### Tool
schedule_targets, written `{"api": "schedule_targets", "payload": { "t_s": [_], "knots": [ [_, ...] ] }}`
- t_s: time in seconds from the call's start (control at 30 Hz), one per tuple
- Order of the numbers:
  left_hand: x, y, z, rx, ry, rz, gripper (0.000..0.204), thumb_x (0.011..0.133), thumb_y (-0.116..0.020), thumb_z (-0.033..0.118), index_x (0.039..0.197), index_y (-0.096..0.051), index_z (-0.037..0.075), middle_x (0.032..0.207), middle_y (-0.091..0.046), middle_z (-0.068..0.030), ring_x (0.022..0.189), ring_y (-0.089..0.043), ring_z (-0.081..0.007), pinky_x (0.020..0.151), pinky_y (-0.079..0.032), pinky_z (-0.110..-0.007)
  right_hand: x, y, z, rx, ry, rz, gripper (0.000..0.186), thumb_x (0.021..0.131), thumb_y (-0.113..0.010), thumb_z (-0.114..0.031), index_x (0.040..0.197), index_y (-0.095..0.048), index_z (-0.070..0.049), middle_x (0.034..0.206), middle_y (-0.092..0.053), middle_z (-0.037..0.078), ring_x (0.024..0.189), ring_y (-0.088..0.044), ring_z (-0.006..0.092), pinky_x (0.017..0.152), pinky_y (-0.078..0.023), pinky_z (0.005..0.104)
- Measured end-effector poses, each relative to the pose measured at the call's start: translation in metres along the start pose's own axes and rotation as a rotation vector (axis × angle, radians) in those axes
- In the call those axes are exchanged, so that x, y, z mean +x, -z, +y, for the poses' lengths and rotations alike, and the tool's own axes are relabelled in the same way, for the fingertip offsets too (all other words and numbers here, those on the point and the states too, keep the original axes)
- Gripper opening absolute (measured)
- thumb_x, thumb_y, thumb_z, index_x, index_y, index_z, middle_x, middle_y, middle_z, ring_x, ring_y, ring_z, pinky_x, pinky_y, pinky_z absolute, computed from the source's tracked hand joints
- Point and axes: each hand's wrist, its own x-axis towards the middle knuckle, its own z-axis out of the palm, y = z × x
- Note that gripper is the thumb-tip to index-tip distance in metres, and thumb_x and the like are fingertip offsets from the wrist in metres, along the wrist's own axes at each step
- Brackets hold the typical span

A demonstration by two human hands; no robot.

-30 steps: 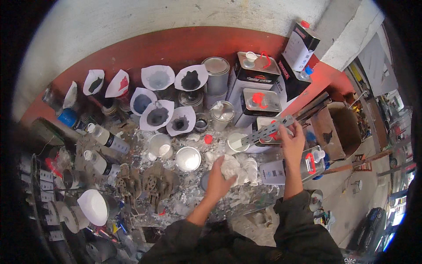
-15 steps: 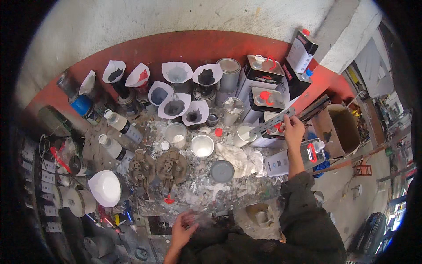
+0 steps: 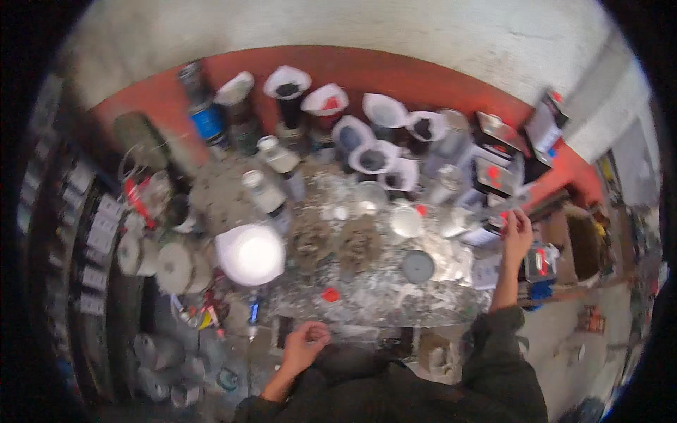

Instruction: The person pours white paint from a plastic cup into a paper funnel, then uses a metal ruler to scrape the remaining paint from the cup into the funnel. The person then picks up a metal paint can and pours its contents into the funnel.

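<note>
My right hand (image 3: 518,236) is closed on one end of a flat metal mixing stick (image 3: 486,211) at the right of the bench. The stick's far end reaches to a white cup (image 3: 453,221); blur hides whether it is inside. My left hand (image 3: 305,347) hangs near the bench's front edge, fingers loosely curled and apart, holding nothing that I can see. A grey round lid (image 3: 418,266) lies beside a crumpled white cloth (image 3: 451,259). Left of the white cup stands an open tub with white contents (image 3: 405,222).
Paper-filter-topped cups (image 3: 374,156) and metal solvent cans (image 3: 493,175) line the back. Two white-capped bottles (image 3: 264,190) stand left of two grimy metal parts (image 3: 360,243). A large white-filled container (image 3: 252,255) sits front left. An open cardboard box (image 3: 582,240) is at right.
The whole view has swung left, so the bench things appear farther right, and it is blurred. My right hand still holds the mixing stick; my left hand stays low in front.
</note>
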Motion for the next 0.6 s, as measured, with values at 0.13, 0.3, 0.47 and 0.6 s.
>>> {"api": "schedule_targets", "payload": {
  "t_s": [0.13,0.3,0.47,0.6],
  "knots": [
    [-0.006,0.019,-0.005,0.036,0.047,-0.011,0.018,0.086,-0.081,0.011,0.102,-0.077,0.004,0.091,-0.078,-0.0051,0.084,-0.073,-0.0114,0.078,-0.057,-0.029,-0.101,-0.059,-0.069,-0.019,-0.011,-0.390,0.018,0.099,-0.069,-0.019,0.108,-0.072,-0.003,0.087,-0.070,0.002,0.068,-0.062,0.0072,0.056,-0.045,0.0222],
    [-0.010,0.036,0.016,0.160,0.030,-0.034,0.020,0.089,-0.079,0.015,0.104,-0.077,0.002,0.091,-0.079,-0.0073,0.080,-0.072,-0.0102,0.077,-0.057,-0.028,-0.210,-0.122,-0.152,-0.097,0.293,-0.839,0.012,0.092,-0.074,-0.008,0.103,-0.074,-0.002,0.093,-0.072,0.006,0.075,-0.068,0.0144,0.065,-0.054,0.0277],
    [-0.008,0.040,0.003,-0.044,0.018,-0.026,0.019,0.095,-0.071,0.011,0.110,-0.076,0.000,0.094,-0.079,-0.0086,0.082,-0.075,-0.0128,0.077,-0.058,-0.028,-0.264,-0.174,-0.188,-0.024,0.520,-1.096,0.026,0.088,-0.077,-0.009,0.113,-0.073,-0.009,0.099,-0.073,0.011,0.081,-0.071,0.0259,0.069,-0.057,0.0334],
    [-0.007,0.046,-0.007,-0.260,0.056,0.018,0.021,0.099,-0.066,0.010,0.117,-0.073,-0.001,0.095,-0.079,-0.0092,0.083,-0.076,-0.0150,0.075,-0.059,-0.028,-0.287,-0.202,-0.197,-0.031,0.699,-1.099,0.030,0.086,-0.078,-0.012,0.116,-0.072,-0.010,0.102,-0.074,0.011,0.087,-0.072,0.0296,0.072,-0.058,0.0385]
  ]
}}
